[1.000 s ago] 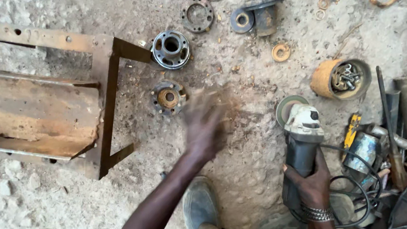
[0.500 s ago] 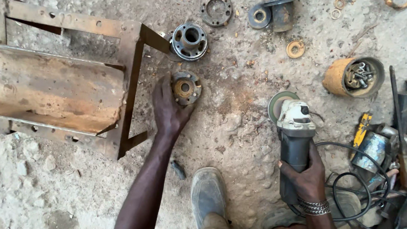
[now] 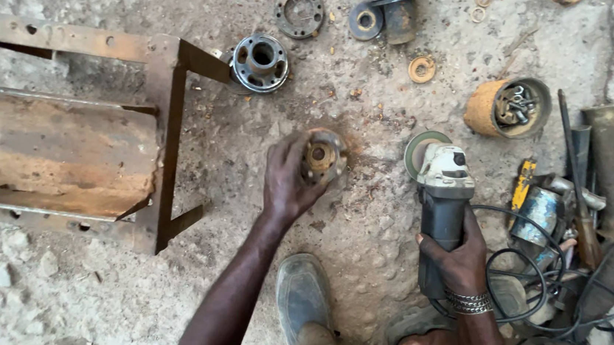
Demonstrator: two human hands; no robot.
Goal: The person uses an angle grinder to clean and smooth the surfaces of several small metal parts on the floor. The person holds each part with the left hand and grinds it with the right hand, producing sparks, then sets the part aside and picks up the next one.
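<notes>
On the dirt, left hand (image 3: 289, 181) fingers clasp a blurred rusty hub (image 3: 323, 156); right hand (image 3: 456, 252) grips the grinder (image 3: 439, 205).

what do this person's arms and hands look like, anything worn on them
Both arms are bare, with no sleeves and no gloves in view. The left hand has nothing on its wrist or fingers that I can see. The right hand has a silver metal chain bracelet around the wrist. No rings or markings show on either hand.
</notes>
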